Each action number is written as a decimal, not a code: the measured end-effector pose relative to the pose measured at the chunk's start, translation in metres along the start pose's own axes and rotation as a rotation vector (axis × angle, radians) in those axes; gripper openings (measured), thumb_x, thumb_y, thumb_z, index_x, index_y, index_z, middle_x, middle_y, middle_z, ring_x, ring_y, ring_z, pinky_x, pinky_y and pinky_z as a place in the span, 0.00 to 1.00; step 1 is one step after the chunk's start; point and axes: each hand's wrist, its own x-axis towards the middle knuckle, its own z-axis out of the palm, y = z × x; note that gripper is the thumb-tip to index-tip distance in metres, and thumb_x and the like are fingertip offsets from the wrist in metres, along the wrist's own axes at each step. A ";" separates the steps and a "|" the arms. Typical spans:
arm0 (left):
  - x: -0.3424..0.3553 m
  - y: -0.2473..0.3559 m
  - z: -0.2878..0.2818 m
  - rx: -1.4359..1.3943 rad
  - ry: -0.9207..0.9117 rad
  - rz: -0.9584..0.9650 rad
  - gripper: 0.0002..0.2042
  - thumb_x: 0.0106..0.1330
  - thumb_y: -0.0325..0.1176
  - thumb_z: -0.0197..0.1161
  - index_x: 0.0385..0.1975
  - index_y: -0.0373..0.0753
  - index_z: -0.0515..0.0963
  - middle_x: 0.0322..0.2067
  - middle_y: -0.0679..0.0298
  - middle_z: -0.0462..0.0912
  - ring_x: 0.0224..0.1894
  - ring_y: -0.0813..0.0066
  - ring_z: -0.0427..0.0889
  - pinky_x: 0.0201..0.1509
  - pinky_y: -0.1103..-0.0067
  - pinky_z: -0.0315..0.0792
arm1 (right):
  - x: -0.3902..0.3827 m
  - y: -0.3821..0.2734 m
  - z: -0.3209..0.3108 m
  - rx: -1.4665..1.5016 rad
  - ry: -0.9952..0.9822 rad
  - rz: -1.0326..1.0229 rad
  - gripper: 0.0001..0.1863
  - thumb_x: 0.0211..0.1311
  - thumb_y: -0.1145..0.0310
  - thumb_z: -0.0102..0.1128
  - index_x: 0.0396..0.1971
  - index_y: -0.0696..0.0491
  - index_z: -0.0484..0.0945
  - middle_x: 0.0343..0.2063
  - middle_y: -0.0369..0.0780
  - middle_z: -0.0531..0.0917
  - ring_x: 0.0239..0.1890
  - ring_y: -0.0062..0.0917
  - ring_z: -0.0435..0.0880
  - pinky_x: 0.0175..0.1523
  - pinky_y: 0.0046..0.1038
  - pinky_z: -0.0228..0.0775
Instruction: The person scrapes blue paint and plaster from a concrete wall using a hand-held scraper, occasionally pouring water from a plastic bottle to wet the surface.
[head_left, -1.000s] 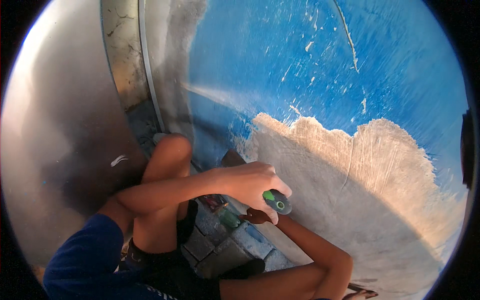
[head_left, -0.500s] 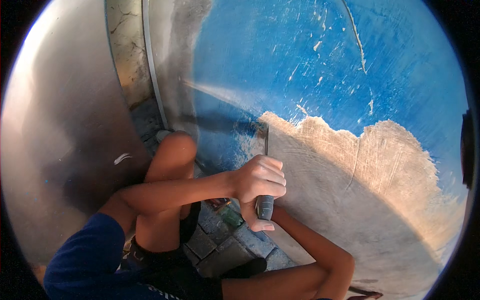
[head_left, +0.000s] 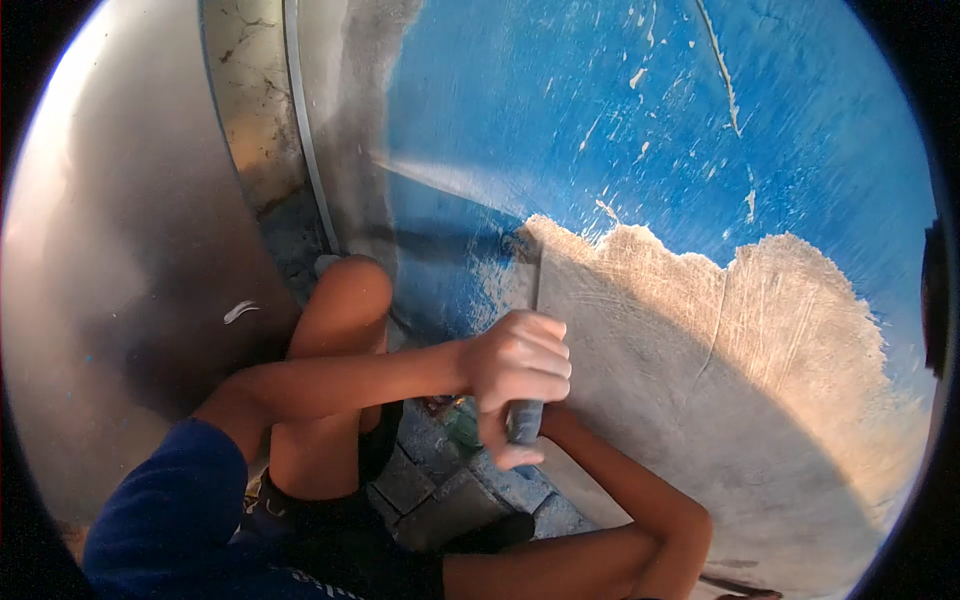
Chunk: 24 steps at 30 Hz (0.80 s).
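Observation:
My left hand (head_left: 522,365) is closed round the dark ribbed handle of a scraper (head_left: 525,422), thumb at the lower end. Its thin blade points up to the wall (head_left: 650,340), at the ragged border between blue paint (head_left: 560,120) and bare grey-beige surface. The hand is slightly blurred. My right forearm (head_left: 625,470) rises from the lower right and ends behind the left hand. My right hand is hidden there, so its fingers and any hold on the scraper cannot be seen.
A smooth brownish curved surface (head_left: 130,250) stands close on the left, with a white flake (head_left: 240,312) on it. Grey paving blocks (head_left: 450,505) lie below, with a green object (head_left: 463,425) on them. My bent knees (head_left: 350,290) take up the space near the wall.
The scraper's blade has shifted slightly to the right and its handle end slightly to the left, so it leans a little more. Both arms stay almost in place.

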 end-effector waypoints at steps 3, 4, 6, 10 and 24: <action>0.011 0.005 0.001 -0.072 0.048 0.037 0.25 0.49 0.57 0.56 0.11 0.40 0.63 0.11 0.69 0.58 0.10 0.72 0.58 0.17 0.76 0.49 | 0.001 -0.001 -0.005 -0.005 -0.002 -0.011 0.40 0.68 0.38 0.30 0.38 0.61 0.82 0.42 0.52 0.81 0.49 0.44 0.78 0.58 0.43 0.64; 0.011 0.003 0.001 -0.077 0.075 0.058 0.25 0.49 0.57 0.55 0.11 0.40 0.63 0.11 0.69 0.58 0.10 0.72 0.58 0.17 0.76 0.48 | 0.002 -0.002 -0.007 0.003 0.005 -0.012 0.40 0.68 0.38 0.30 0.38 0.61 0.82 0.42 0.52 0.81 0.49 0.45 0.78 0.59 0.43 0.64; -0.005 -0.005 -0.002 0.015 0.001 0.015 0.25 0.50 0.57 0.55 0.10 0.40 0.62 0.11 0.68 0.58 0.11 0.72 0.58 0.17 0.76 0.48 | 0.002 -0.002 -0.009 -0.001 0.007 -0.010 0.40 0.68 0.38 0.30 0.38 0.61 0.82 0.43 0.52 0.81 0.50 0.45 0.78 0.59 0.43 0.64; 0.005 0.002 -0.006 -0.009 0.036 -0.024 0.23 0.47 0.55 0.57 0.09 0.41 0.61 0.11 0.68 0.56 0.12 0.71 0.59 0.18 0.76 0.49 | 0.001 -0.003 0.001 0.002 0.002 -0.010 0.40 0.68 0.38 0.30 0.39 0.61 0.82 0.44 0.52 0.81 0.50 0.45 0.78 0.59 0.43 0.64; 0.010 -0.005 -0.023 -0.071 0.135 0.027 0.24 0.45 0.53 0.60 0.09 0.39 0.61 0.10 0.66 0.59 0.11 0.69 0.59 0.18 0.75 0.50 | 0.013 -0.003 0.007 -0.008 -0.003 -0.037 0.43 0.68 0.37 0.28 0.40 0.64 0.81 0.45 0.54 0.80 0.52 0.46 0.77 0.62 0.43 0.61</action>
